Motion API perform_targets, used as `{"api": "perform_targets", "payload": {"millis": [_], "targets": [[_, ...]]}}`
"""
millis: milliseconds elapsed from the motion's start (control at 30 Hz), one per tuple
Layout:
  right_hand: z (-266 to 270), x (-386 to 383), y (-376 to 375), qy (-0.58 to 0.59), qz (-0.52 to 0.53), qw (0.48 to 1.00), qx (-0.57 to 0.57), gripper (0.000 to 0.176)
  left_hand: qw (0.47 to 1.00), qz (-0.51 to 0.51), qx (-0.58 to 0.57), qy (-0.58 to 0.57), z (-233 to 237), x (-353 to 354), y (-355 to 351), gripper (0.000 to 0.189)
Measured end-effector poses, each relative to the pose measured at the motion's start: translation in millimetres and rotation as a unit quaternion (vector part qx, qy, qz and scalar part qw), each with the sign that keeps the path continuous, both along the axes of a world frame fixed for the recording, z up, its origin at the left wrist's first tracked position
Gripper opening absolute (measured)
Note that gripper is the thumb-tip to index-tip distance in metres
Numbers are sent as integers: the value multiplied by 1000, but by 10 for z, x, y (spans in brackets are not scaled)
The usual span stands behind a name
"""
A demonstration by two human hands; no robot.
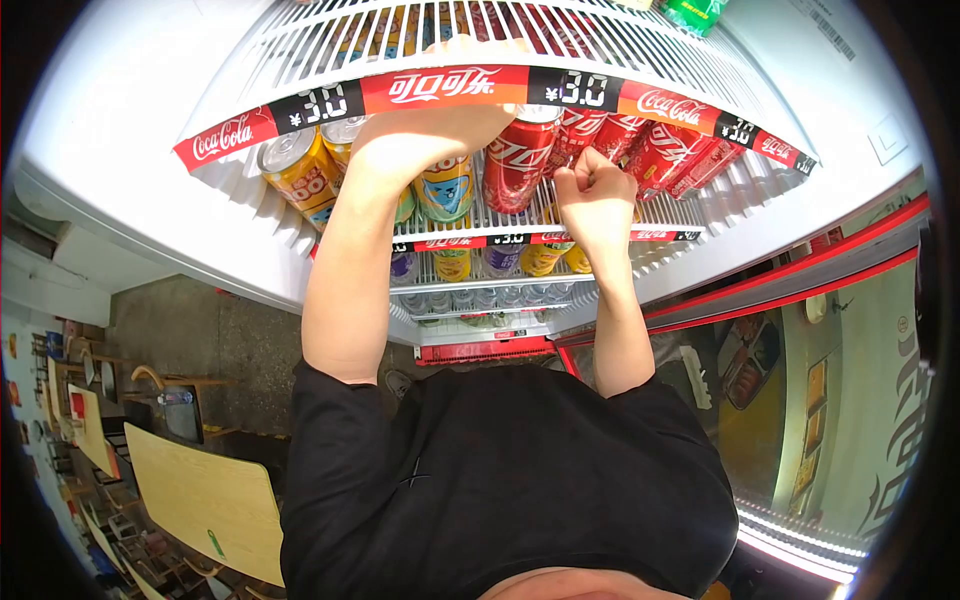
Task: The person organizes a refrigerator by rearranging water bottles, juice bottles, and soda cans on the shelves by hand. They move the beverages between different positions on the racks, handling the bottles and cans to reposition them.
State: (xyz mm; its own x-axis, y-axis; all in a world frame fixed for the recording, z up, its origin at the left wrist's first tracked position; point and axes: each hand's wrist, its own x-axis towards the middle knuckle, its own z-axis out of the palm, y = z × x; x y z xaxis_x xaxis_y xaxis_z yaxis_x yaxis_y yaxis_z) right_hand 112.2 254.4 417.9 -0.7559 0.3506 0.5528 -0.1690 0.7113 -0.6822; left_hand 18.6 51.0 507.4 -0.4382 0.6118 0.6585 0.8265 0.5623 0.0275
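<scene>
My left hand (440, 125) reaches into the drinks fridge, behind the red and black price strip (445, 86) of the upper shelf. Its fingers are largely hidden by the strip and the shelf wires. Just below it stands a yellow and green can (444, 188), and a red Coca-Cola can (520, 165) is to its right. My right hand (596, 183) is closed in front of the red cans (662, 155), fingers curled inward. Whatever it may hold is hidden.
Orange cans (300, 175) stand at the left of the shelf. Lower shelves hold yellow cans (452, 264) and bottles. The open fridge door (800, 270) extends along the right. Wooden tables (205, 495) are at lower left. A green item (692, 14) sits on the top shelf.
</scene>
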Motion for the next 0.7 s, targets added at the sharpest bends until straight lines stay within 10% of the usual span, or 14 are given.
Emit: {"api": "perform_targets", "payload": {"millis": [700], "targets": [[92, 100, 39, -94, 174, 978, -66, 42, 986, 51, -151, 39, 26, -44, -4, 34]]}}
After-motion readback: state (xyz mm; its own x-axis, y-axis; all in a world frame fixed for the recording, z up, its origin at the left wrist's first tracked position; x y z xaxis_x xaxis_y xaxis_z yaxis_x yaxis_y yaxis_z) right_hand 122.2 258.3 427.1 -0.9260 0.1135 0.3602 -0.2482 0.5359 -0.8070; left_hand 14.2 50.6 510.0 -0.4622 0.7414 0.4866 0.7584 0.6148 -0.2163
